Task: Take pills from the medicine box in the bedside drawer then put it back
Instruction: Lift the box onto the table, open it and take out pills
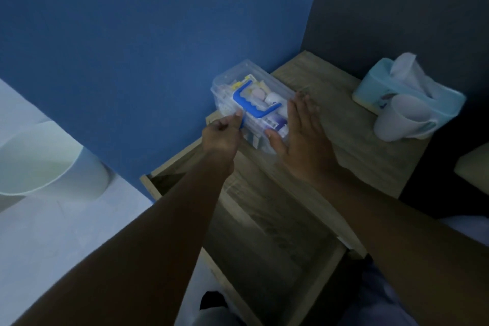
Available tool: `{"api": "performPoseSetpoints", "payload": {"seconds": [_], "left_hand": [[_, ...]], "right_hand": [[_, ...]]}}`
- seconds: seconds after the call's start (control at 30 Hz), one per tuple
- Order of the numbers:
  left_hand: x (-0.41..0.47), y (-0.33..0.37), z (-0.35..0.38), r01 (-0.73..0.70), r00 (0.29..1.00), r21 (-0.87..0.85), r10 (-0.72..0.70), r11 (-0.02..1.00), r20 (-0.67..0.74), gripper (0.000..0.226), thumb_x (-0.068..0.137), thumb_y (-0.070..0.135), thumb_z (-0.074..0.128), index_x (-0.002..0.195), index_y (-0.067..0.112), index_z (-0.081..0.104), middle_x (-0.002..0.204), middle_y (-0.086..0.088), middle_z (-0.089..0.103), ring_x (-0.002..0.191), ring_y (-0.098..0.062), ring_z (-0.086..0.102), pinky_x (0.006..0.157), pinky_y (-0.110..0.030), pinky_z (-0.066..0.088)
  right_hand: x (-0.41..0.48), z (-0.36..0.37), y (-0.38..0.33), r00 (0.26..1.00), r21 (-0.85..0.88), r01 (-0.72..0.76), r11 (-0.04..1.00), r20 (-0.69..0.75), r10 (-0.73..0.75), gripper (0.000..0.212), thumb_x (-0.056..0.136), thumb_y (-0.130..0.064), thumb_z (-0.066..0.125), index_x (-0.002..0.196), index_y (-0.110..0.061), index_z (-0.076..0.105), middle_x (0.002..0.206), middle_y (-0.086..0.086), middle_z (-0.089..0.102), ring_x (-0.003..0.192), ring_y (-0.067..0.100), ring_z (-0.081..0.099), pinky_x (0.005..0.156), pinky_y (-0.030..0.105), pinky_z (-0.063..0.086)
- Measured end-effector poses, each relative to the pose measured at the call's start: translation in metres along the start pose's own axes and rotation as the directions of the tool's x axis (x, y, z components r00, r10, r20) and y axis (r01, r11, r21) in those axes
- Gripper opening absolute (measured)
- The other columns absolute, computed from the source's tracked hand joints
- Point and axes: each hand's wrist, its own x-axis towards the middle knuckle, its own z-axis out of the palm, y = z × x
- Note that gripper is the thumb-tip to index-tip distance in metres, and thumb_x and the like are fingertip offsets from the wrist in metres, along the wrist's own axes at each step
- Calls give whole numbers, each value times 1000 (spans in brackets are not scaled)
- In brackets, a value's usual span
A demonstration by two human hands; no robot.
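- Head view, dim light. Blue wall (132, 34) fills the upper left of the frame; a dark grey wall (410, 8) takes the upper right.
- Wooden bedside desk (330, 114) sits right of centre, its top running toward the corner where the walls meet.
- Upper right on the desk: light-blue tissue box (370, 90) with white tissue standing out of its top. A translucent plastic cup (402, 119) lies tipped on its side against the front of that box, touching it.
- Left edge of the frame: a pale round bin (53, 167) on a light floor, well apart from the desk.
- Open drawer (264, 233) extends from the desk toward the bottom centre of the frame; its wooden bottom is visible, and the forearms cross over it.
- Medicine box (251, 103): clear plastic with a blue carry handle (254, 103) lying flat on its lid. It rests at the desk's left edge, close to the blue wall, at frame centre. Small bottles and packets show through the lid; labels are too blurred to read.
- Left hand (222, 135): fingers curled, thumb and fingertips pinching the near-left edge of the medicine box beside the handle's end.
- Right hand (299, 135): open and flat, fingers extended together, palm pressed along the box's right side, thumb at the near corner.
- Hands are apart, one on either side of the box, clamping it between them.
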Motion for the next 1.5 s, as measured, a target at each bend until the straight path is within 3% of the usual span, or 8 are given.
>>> {"api": "performPoseSetpoints", "payload": {"seconds": [0.17, 0.4, 0.7, 0.9, 1.0, 1.1, 1.27, 1.5], "left_hand": [[1, -1, -6, -105, 980, 214, 138, 971, -146, 11, 86, 30, 68, 81, 22, 76, 80, 5, 74, 80, -14, 74, 78, -38, 62], [-5, -17, -14, -417, 882, 628, 459, 658, 105, 35, 97, 16, 52, 130, 14, 63, 111, -3, 72, 84, -2, 63, 69, 0, 41], [-15, -3, -21, -485, 866, 740, 373, 467, 333, 40, 99, 16, 43, 138, 12, 49, 115, -11, 65, 99, -23, 62, 78, -33, 52], [-24, -6, -32, -448, 892, 763, 294, 466, 345, 32, 96, 15, 50, 128, 11, 51, 96, -2, 58, 69, 0, 49, 55, -13, 34], [-30, -3, -34, -501, 863, 767, 300, 400, 407, 53, 96, 13, 48, 147, 8, 35, 130, -13, 56, 113, -20, 58, 89, -32, 52], [-33, 5, -29, -525, 850, 766, 285, 371, 444, 66, 97, 9, 46, 156, 8, 16, 164, -10, 17, 150, -26, 18, 116, -28, 19], [-34, 17, -16, -628, 772, 741, 303, 235, 559, 74, 94, 2, 47, 156, 2, 6, 165, -15, -7, 153, -26, -6, 122, -28, 4], [-25, 7, -10, -612, 768, 790, 216, -31, 603, 78, 95, 6, 44, 154, 1, -7, 163, -18, -16, 151, -29, -13, 124, -38, 5]], "right_hand": [[0, 3, -1, 1000, -19, -9, 1000, -9, 9, 85, 98, -63, 33, 158, -5, 18, 166, 17, 17, 155, 30, 13, 125, 46, 20], [1, 4, 2, 1000, -16, 8, 1000, -3, -9, 85, 99, -61, 32, 158, -3, 16, 167, 17, 13, 156, 30, 8, 124, 43, 13], [1, 0, 4, 999, -85, 49, 995, 14, -48, 95, 93, -70, 35, 157, -1, 18, 166, 19, 14, 155, 31, 9, 125, 44, 15], [9, -11, -1, 991, -79, 20, 997, 136, -9, 94, 95, -67, 36, 159, -4, 6, 168, 17, 3, 156, 30, 2, 125, 42, 9], [13, -29, -1, 989, 68, -3, 998, 149, -7, 82, 98, -61, 37, 159, -14, 11, 167, 13, 13, 155, 30, 12, 120, 44, 23], [21, -55, 7, 996, 228, 35, 973, 68, -51, 61, 99, -51, 40, 155, -35, 19, 154, 5, 44, 137, 28, 46, 102, 42, 43], [39, -81, 22, 966, 318, 250, 915, -145, -214, 31, 103, -22, 44, 129, -18, 61, 124, 0, 68, 114, 21, 63, 98, 42, 49], [57, -91, 45, 947, 309, 224, 924, -292, -132, 34, 101, -36, 50, 122, -17, 69, 118, 0, 74, 110, 15, 68, 98, 29, 52]]}}
